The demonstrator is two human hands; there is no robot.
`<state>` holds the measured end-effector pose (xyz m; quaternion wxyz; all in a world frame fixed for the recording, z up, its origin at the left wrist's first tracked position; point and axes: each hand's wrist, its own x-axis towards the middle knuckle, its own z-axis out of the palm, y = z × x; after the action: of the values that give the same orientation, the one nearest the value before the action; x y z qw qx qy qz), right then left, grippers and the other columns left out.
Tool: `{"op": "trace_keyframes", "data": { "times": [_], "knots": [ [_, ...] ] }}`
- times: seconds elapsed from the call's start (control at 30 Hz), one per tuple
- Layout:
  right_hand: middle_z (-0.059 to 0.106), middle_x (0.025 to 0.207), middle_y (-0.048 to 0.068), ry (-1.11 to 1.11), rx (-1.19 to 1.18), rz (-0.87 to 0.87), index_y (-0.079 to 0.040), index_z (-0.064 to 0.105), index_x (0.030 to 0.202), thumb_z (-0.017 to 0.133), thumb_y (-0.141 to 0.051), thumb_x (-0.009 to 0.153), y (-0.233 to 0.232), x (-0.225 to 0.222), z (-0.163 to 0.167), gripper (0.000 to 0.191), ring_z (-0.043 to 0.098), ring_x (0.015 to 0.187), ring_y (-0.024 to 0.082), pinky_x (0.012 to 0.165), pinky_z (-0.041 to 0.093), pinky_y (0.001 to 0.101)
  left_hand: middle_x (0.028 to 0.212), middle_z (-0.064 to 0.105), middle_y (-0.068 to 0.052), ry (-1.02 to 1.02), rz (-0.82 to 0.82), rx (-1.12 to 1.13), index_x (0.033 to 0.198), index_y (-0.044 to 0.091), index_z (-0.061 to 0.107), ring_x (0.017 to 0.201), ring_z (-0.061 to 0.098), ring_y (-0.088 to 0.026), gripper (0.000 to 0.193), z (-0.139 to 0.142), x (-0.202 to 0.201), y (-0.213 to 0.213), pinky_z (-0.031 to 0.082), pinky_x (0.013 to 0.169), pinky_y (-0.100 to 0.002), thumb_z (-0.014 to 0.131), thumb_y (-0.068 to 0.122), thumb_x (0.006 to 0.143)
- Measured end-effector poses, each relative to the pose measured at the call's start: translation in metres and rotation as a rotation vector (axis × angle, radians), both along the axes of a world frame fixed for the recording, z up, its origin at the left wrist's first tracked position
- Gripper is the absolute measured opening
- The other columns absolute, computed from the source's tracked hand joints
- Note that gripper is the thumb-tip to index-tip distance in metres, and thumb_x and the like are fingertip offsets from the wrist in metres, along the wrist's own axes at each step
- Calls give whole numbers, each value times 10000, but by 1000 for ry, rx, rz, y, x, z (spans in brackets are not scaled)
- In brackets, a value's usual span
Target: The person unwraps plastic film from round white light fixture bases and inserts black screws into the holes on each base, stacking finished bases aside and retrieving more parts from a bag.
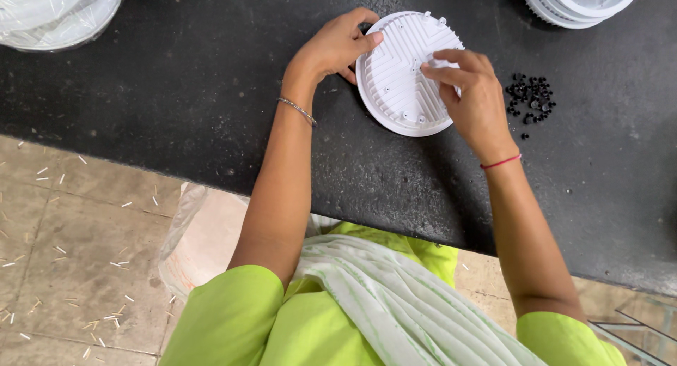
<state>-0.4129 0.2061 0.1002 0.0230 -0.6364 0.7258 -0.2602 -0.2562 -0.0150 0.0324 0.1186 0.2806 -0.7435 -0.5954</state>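
A round white ribbed plastic disc [398, 80] lies on the black worktop [176, 91]. My left hand [338, 45] grips the disc's left rim, thumb on its face. My right hand [472, 91] rests over the disc's right side, with forefinger and thumb pinched together near its middle; whether a small part sits between them I cannot tell. A heap of small black parts [530, 98] lies just right of my right hand.
A stack of similar white round pieces [578, 3] stands at the top right. Clear plastic bags [56, 13] fill the top left corner. A pale sack [201, 239] sits on the tiled floor, which is strewn with small white bits [70, 267].
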Motion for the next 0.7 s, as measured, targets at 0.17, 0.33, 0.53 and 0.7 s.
{"op": "trace_keyframes", "data": {
  "times": [0.17,0.33,0.53,0.7],
  "knots": [
    [613,1472,83,181,32,-11,-214,817,1185,687,44,899,5,-4,-4,406,471,1421,333,1136,397,471,991,702,-93,-23,10,4,1378,87,536,798,756,-192,459,0,-2,0,620,581,-346,623,333,1001],
    [570,1501,123,218,54,-53,-241,822,1186,635,81,852,3,-8,-7,500,423,1460,375,1189,316,499,967,702,-85,-9,-6,8,1387,78,530,787,746,-189,516,7,-2,-2,632,575,-340,669,361,979],
    [474,1585,206,-119,-10,75,-207,772,1231,637,45,915,2,-39,-9,427,399,1468,396,1209,331,488,949,731,-102,89,-44,-2,1411,47,520,803,747,-165,664,17,7,5,617,613,-324,834,262,867],
    [608,1430,163,-566,-157,-173,-54,624,1390,615,-20,1023,21,-63,-12,369,575,1315,279,1110,486,388,1045,745,-91,324,-78,34,1446,24,524,913,746,-135,698,28,4,6,621,729,-287,859,160,850]
  ]
}}
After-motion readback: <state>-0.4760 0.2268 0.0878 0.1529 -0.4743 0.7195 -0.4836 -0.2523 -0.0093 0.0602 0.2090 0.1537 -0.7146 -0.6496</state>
